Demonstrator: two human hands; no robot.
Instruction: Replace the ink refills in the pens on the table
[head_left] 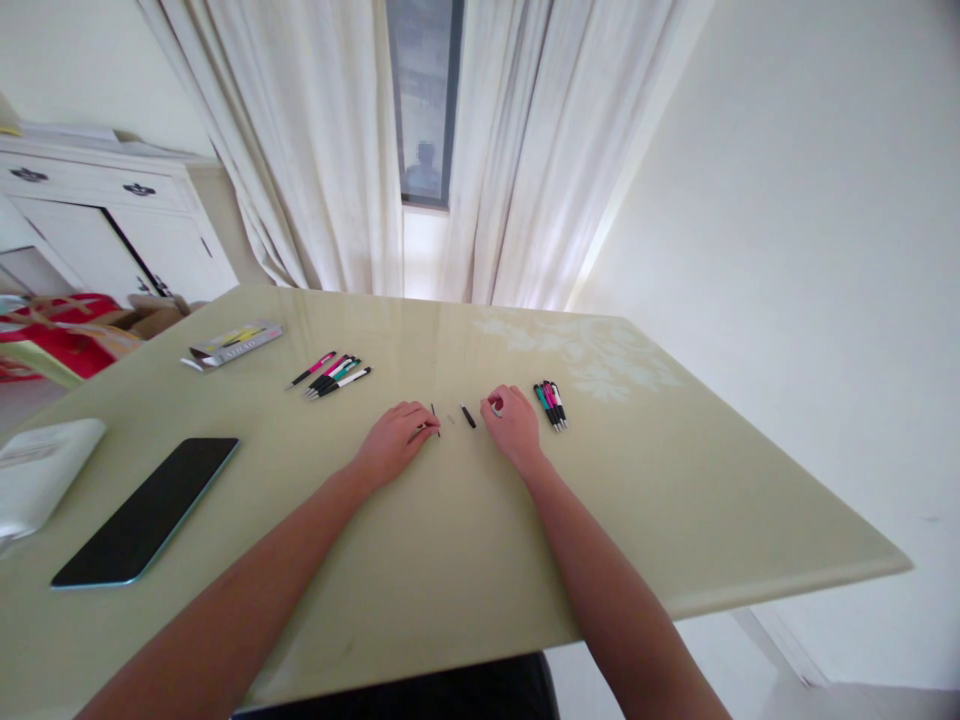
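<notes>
My left hand (396, 442) rests on the table with its fingers closed; a small pale bit shows between them, too small to name. A thin dark pen refill (433, 409) lies at its fingertips, partly covered by them. To the right of that lie a tiny spring-like piece (451, 419) and a short black pen section (468, 416). My right hand (513, 425) has its fingers curled in, just right of the black section, with something small and whitish at the fingertips. Several pens (551, 405) in green, pink and white with black parts lie beside my right hand.
More coloured pens (334, 376) lie left of centre, with an opened small box (238, 344) behind them. A dark-screened phone or tablet (150, 512) and a white case-like object (45, 475) are at the left. The pale table (450, 580) ends near a wall at right.
</notes>
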